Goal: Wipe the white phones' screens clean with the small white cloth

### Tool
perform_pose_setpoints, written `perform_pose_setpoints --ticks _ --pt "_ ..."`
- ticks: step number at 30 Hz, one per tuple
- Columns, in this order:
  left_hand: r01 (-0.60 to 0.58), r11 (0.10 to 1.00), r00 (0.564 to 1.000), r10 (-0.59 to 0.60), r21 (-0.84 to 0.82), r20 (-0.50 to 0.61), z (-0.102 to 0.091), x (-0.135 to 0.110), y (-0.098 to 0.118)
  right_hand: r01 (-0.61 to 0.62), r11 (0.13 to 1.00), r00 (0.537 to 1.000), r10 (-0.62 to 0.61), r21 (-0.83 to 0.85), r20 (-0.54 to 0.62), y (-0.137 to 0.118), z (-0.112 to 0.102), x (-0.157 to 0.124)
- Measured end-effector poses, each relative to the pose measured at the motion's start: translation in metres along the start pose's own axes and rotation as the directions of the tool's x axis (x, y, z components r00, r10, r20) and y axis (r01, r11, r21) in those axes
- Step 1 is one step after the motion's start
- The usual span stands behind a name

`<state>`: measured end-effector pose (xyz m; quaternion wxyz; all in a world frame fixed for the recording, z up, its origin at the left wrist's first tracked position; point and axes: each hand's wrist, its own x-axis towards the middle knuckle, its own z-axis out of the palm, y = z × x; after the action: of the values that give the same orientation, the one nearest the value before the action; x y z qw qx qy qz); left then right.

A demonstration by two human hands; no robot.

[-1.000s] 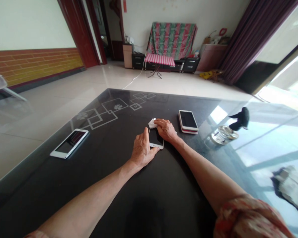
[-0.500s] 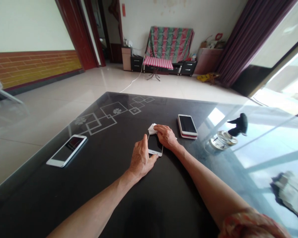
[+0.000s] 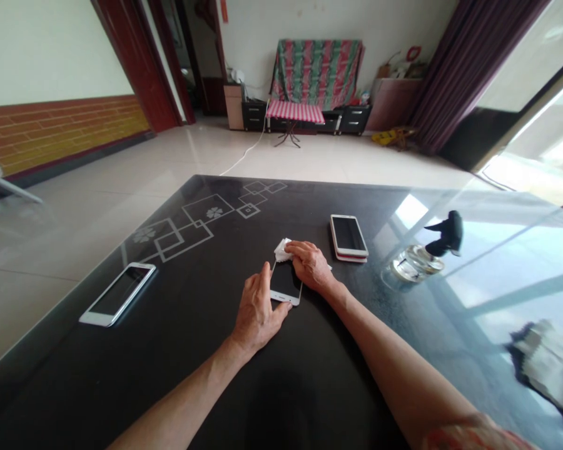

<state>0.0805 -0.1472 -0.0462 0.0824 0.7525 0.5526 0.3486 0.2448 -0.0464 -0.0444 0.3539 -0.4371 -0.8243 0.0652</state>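
A white smartphone (image 3: 287,284) with a dark screen lies on the black table in front of me. My left hand (image 3: 258,307) grips it at the left edge and the near end, thumb along the bottom corner. My right hand (image 3: 313,267) presses a crumpled white tissue (image 3: 282,250) onto the far end of the screen. The fingers of that hand are closed over the tissue, and part of the phone's far end is hidden under them.
Left on the table (image 3: 178,350) lies another white phone (image 3: 118,295). Right of my hands are stacked phones (image 3: 348,235), then a clear spray bottle (image 3: 417,262) with a black trigger head. A crumpled greyish cloth (image 3: 551,359) sits at the right edge.
The view has shifted slightly, so things on the table appear a little further left. Both hands stay on the phone, the right still holding the tissue at its far end.
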Motion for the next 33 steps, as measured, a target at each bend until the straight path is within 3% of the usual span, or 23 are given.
perform_pose_setpoints --ticks 17,23,33 --pt "0.008 1.000 0.999 -0.009 -0.019 -0.037 0.004 0.000 -0.005 -0.012 0.996 0.999 0.015 -0.083 0.036 -0.005 0.005 0.010" --pt "-0.005 1.000 0.998 0.006 0.011 -0.068 0.006 0.005 -0.007 0.006 0.999 1.000 -0.007 -0.044 -0.007 0.005 0.016 0.020" --pt "0.005 1.000 0.998 -0.005 -0.010 -0.068 0.007 0.008 -0.008 0.090 0.996 0.994 -0.091 -0.016 -0.056 0.008 0.018 0.021"
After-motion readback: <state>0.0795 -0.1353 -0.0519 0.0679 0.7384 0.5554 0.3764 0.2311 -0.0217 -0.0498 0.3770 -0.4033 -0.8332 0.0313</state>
